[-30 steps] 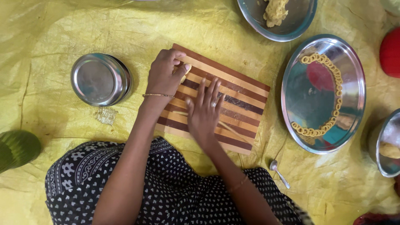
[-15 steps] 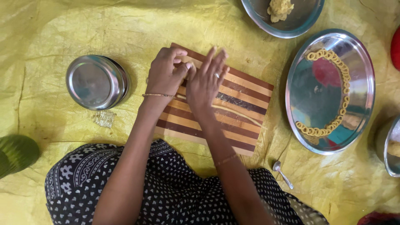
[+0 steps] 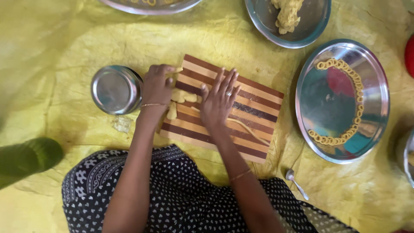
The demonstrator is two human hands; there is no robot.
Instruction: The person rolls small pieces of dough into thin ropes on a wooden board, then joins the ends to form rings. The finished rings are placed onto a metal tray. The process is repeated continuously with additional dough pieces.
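left hand (image 3: pixel 156 89) clenched on dough lumps (image 3: pixel 181 97) mid-frame | right hand (image 3: pixel 220 101) flat, fingers released, rolling dough rope (image 3: pixel 250 129) on striped board (image 3: pixel 241 99) | tip: probably light, even pressure keeps it uniform

You have a crumpled yellow sheet (image 3: pixel 56 47) covering the whole floor. At nine o'clock sits a small round steel tin (image 3: pixel 115 89), its flat lid up. At three o'clock lies a wide steel plate (image 3: pixel 332 108) with a curved row of small dough rings (image 3: pixel 345 73) along its right rim. At one o'clock, a steel bowl (image 3: pixel 267 30) carries a lump of yellow dough (image 3: pixel 286 15). At twelve o'clock, the rim of another steel plate (image 3: pixel 146 6) is cut by the frame. At five o'clock lies a small steel spoon (image 3: pixel 296 183). At eight o'clock, a blurred green object (image 3: pixel 26 159). A red object (image 3: pixel 409 56) shows at the right edge.
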